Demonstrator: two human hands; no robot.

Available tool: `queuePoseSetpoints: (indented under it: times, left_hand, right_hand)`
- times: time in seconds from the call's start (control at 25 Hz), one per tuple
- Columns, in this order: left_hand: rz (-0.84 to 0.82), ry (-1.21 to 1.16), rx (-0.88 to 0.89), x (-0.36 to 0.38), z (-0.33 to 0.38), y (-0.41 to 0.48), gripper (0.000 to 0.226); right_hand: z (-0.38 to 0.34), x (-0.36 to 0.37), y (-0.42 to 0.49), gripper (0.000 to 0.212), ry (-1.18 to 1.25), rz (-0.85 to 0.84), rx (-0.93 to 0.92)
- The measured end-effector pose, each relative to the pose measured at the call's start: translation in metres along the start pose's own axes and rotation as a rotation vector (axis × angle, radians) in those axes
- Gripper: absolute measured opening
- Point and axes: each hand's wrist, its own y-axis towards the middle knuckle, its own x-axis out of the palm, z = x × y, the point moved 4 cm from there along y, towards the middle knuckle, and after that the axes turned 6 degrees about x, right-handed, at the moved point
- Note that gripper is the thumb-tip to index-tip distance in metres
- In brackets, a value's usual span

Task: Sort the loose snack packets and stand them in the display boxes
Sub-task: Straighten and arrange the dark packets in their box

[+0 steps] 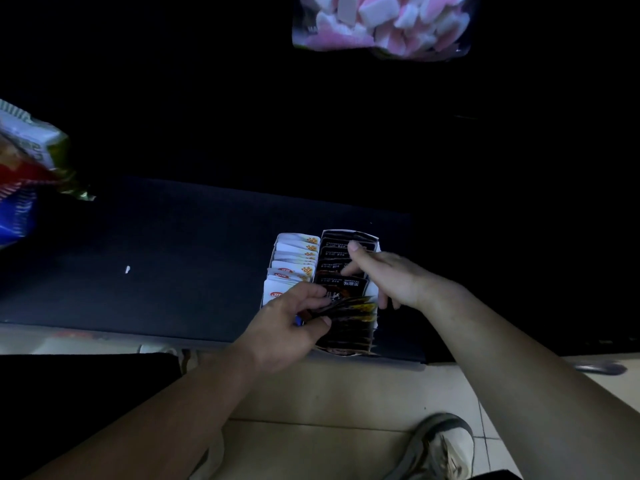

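Two narrow cardboard display boxes are seen side by side at the lower centre of the frame, set on a dark, matte shelf [173, 265]. The left box [273, 252] is filled with flat white packets [294, 259] bearing red and orange print, stood on edge in an overlapping row. The right box [375, 336] is packed with glossy black packets [337, 259] marked with small pale lettering.

A fanned bundle of dark packets [356, 306] with yellow-orange edges is gripped by the left hand [287, 329], thumb below and fingers curled over the top, just above the near end of the right box. The right hand [391, 275] is laid over the black row with thumb and forefinger stretched out among the packets; nothing is seen held in it.

A clear bag of pink and white marshmallow cubes [381, 22] is seen at the upper edge. A crinkled foil snack bag [27, 161] is seen at the left edge, and a small white scrap [127, 269] lies on the shelf. Pale floor tiles [346, 393] and a worn grey shoe [440, 445] are visible below.
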Motion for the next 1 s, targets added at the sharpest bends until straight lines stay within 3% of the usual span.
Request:
queuePoseSetpoints:
  times: [0.16, 0.24, 0.56, 0.76, 0.88, 0.96, 1.0]
  left_hand:
    - [0.011, -0.049, -0.019, 0.001, -0.002, 0.000, 0.043]
    - [0.020, -0.071, -0.022, 0.001, -0.001, 0.000, 0.042]
    - [0.107, -0.083, 0.016, 0.002, 0.013, 0.000, 0.037]
    - [0.094, -0.074, 0.031, 0.010, 0.016, -0.002, 0.035]
    - [0.151, -0.092, 0.040, 0.012, 0.019, 0.001, 0.042]
    - [0.137, -0.050, 0.075, 0.012, 0.022, 0.004, 0.054]
    - [0.131, 0.004, 0.108, 0.011, 0.024, 0.005, 0.049]
  right_hand:
    - [0.004, 0.006, 0.013, 0.093, -0.127, -0.061, 0.098]
    - [0.006, 0.011, 0.020, 0.093, -0.143, -0.120, 0.118]
    - [0.018, -0.001, 0.010, 0.062, -0.008, -0.217, 0.132]
    - [0.023, -0.025, -0.014, 0.060, 0.236, -0.096, -0.012]
    - [0.022, -0.015, -0.019, 0.038, 0.351, 0.027, -0.091]
    - [0.017, -0.006, -0.020, 0.022, 0.435, 0.037, -0.170]
    - [0.013, -0.003, -0.021, 0.019, 0.456, 0.031, -0.195]
